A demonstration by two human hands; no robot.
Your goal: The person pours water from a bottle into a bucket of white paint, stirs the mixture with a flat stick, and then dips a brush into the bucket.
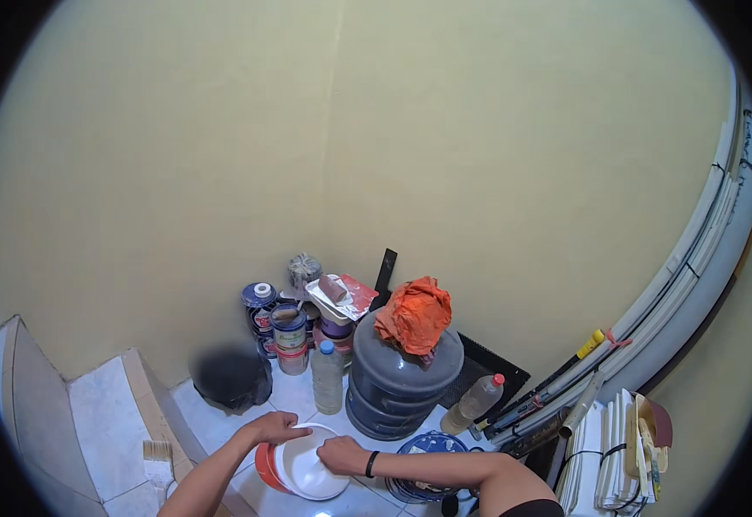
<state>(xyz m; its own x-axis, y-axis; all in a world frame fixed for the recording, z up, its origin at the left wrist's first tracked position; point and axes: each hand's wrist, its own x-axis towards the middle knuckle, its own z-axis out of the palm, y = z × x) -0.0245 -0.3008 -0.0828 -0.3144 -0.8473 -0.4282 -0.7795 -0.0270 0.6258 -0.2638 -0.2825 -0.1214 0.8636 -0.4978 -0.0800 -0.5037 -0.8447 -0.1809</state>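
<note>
Gripping 1 white bucket (307, 470): 2 hands (274, 426).

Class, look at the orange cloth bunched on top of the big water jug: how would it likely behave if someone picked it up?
The orange cloth lies crumpled in soft folds, so it would probably droop limply. It looks light, resting loosely on the water jug, and seems unlikely to roll or break.
</note>
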